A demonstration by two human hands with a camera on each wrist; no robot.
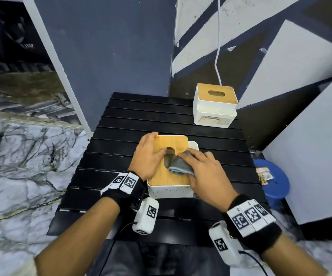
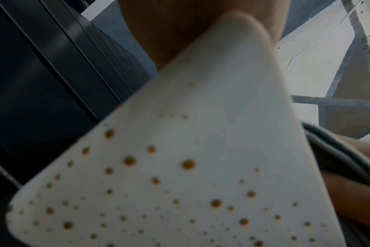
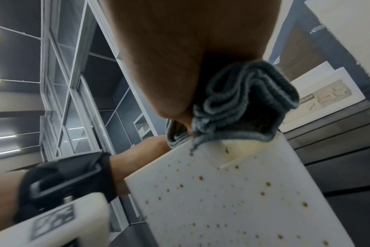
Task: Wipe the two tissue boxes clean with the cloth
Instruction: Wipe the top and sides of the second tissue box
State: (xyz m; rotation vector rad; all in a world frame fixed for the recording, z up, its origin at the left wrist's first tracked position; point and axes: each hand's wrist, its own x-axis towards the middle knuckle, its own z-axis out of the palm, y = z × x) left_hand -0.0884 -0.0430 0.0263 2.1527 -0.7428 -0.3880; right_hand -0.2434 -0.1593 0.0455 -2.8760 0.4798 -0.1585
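Note:
A white speckled tissue box (image 1: 169, 190) with a bamboo lid (image 1: 173, 144) sits mid-table. My left hand (image 1: 151, 152) lies flat on the lid's left half, fingers by the slot. My right hand (image 1: 197, 166) holds a folded grey cloth (image 1: 181, 166) against the lid's right side. In the right wrist view the cloth (image 3: 243, 100) is bunched under my right hand (image 3: 180, 58), above the box's dotted side (image 3: 222, 200). The left wrist view is filled by that side (image 2: 180, 167). The second tissue box (image 1: 215, 105), white with a bamboo lid, stands untouched at the back right.
The black slatted table (image 1: 121, 120) ends close to the painted walls behind and to the right. A white cable (image 1: 218, 46) hangs down to the back box. A blue stool (image 1: 274, 182) with a packet on it stands to the table's right. Marble floor lies to the left.

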